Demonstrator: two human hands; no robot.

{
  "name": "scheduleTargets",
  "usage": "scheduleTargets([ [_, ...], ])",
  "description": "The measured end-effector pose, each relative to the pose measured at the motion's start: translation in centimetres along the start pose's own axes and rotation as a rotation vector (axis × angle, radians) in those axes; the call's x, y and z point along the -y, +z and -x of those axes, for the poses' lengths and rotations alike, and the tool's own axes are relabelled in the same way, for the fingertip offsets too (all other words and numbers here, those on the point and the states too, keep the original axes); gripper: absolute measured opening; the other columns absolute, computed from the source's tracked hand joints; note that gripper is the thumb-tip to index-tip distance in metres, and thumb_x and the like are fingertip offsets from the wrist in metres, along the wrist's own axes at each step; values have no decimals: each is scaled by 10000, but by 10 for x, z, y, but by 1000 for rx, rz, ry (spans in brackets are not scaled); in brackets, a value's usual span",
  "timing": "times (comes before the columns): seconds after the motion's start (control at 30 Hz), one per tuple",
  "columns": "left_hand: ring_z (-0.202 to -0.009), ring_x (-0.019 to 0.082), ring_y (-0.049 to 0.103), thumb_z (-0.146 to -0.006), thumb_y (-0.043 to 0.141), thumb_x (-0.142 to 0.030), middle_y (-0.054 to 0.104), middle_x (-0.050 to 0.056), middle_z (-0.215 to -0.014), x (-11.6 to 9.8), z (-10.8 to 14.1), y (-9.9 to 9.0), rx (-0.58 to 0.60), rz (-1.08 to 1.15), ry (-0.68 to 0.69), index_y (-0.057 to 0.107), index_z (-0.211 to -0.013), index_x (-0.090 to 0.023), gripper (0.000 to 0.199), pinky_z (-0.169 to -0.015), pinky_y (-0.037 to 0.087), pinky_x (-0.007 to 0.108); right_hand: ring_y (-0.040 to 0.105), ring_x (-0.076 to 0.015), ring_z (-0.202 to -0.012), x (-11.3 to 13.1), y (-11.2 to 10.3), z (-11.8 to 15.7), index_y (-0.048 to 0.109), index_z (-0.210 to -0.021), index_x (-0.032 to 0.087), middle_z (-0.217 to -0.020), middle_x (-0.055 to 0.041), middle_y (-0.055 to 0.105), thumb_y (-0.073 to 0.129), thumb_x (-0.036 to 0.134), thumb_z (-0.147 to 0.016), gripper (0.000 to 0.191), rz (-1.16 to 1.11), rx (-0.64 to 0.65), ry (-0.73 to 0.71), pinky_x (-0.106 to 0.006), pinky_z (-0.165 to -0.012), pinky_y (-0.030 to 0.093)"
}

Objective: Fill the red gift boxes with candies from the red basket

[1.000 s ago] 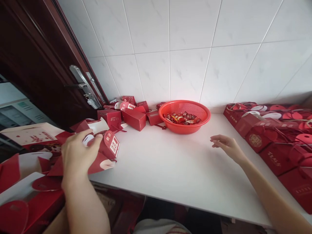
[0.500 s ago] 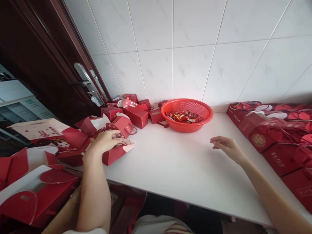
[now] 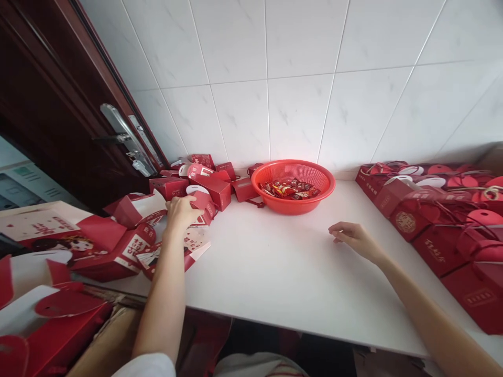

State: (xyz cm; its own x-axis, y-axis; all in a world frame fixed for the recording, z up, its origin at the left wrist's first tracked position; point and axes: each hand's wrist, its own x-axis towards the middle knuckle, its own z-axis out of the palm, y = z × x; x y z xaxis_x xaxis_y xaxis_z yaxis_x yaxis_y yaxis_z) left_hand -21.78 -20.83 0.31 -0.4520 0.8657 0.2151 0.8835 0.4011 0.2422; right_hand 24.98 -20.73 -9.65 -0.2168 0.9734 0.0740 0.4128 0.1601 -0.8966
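Note:
My left hand (image 3: 182, 212) is at a small red gift box (image 3: 205, 201) on the left of the white table, fingers and thumb closed on its near side. Below that hand lies a red and pale printed box (image 3: 196, 241), tilted and partly hidden by my forearm. Over the table to the right, my right hand (image 3: 353, 240) hovers with loosely bent fingers apart and nothing in them. A red plastic colander (image 3: 271, 204) with wrapped candies (image 3: 293, 188) stands near the wall, between and beyond my hands.
Several red gift boxes (image 3: 214, 189) crowd the table's left side. Packed rows of red boxes with cord handles (image 3: 428, 235) line the right. Larger open boxes (image 3: 70, 324) sit at lower left, beside brown cardboard (image 3: 118, 335). A dark door (image 3: 70, 104) stands left of the tiled wall.
My left hand has moved from above the printed box up to the small gift box, uncovering more of the printed box. The right hand stays nearly still. The view has shifted slightly.

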Motion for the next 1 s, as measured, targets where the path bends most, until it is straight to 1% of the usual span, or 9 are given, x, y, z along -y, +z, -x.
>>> scheduleTargets([
  [0.13, -1045, 350, 727, -695, 671, -248, 791, 105, -1079, 4, 14, -11, 3, 201, 97, 776, -1058, -202, 380, -969, 547, 436, 726, -237, -696, 0, 2, 1, 734, -820, 210, -871, -74, 750, 734, 634, -740, 432, 12, 7, -11, -390, -710, 597],
  [0.27, -928, 277, 756, -712, 659, -277, 806, 66, -1020, -8, 40, -24, 51, 445, 264, 788, -988, -211, 312, -854, 592, 358, 731, -245, -710, 0, 4, 1, 732, -839, 201, -890, -87, 748, 712, 685, -754, 491, 17, 33, -27, -394, -703, 605],
  [0.4, -770, 193, 715, -785, 654, -245, 797, 32, -933, -45, 75, -21, 38, 525, 635, 793, -962, -225, 226, -740, 575, 298, 725, -227, -700, 8, 12, 3, 717, -1017, 211, -968, -98, 741, 653, 685, -832, 512, -9, -3, -147, -423, -733, 621],
  [0.53, -756, 158, 674, -881, 612, -115, 792, 7, -849, -91, 117, 6, 94, 545, 1098, 784, -911, -229, 209, -774, 539, 288, 717, -189, -771, 29, 27, 12, 605, -1332, 265, -1249, -123, 667, 559, 568, -964, 479, 24, -114, -361, -426, -819, 619],
  [0.57, -764, 157, 667, -906, 603, -109, 793, 6, -850, -101, 126, 13, 112, 540, 1172, 776, -906, -224, 207, -784, 534, 292, 712, -180, -788, 35, 32, 15, 579, -1378, 279, -1305, -129, 634, 537, 539, -988, 470, 48, -118, -417, -415, -826, 616],
  [0.67, -765, 162, 641, -962, 575, -144, 784, 10, -835, -122, 145, 27, 128, 513, 1264, 759, -900, -222, 209, -765, 523, 297, 687, -181, -867, 50, 42, 23, 566, -1425, 307, -1475, -143, 502, 479, 512, -1024, 459, 130, -67, -560, -413, -851, 602],
  [0.77, -768, 160, 642, -989, 554, -182, 770, 13, -844, -135, 149, 28, 151, 467, 1335, 748, -924, -214, 208, -768, 519, 300, 658, -200, -926, 59, 45, 28, 663, -1318, 293, -1566, -131, 396, 394, 515, -1048, 441, 211, 5, -599, -449, -883, 585],
  [0.87, -782, 161, 651, -1015, 517, -220, 754, 27, -879, -142, 144, 22, 166, 369, 1390, 736, -906, -188, 247, -763, 503, 303, 649, -194, -894, 60, 42, 28, 683, -1216, 257, -1537, -139, 423, 371, 505, -1056, 430, 230, -7, -550, -450, -880, 576],
  [1.0, -801, 165, 657, -1029, 510, -331, 705, 42, -926, -144, 132, 12, 222, 299, 1308, 741, -908, -177, 303, -721, 472, 286, 658, -198, -921, 58, 36, 26, 590, -1081, 237, -1384, -134, 550, 446, 492, -1038, 296, 125, -79, -496, -400, -852, 568],
])
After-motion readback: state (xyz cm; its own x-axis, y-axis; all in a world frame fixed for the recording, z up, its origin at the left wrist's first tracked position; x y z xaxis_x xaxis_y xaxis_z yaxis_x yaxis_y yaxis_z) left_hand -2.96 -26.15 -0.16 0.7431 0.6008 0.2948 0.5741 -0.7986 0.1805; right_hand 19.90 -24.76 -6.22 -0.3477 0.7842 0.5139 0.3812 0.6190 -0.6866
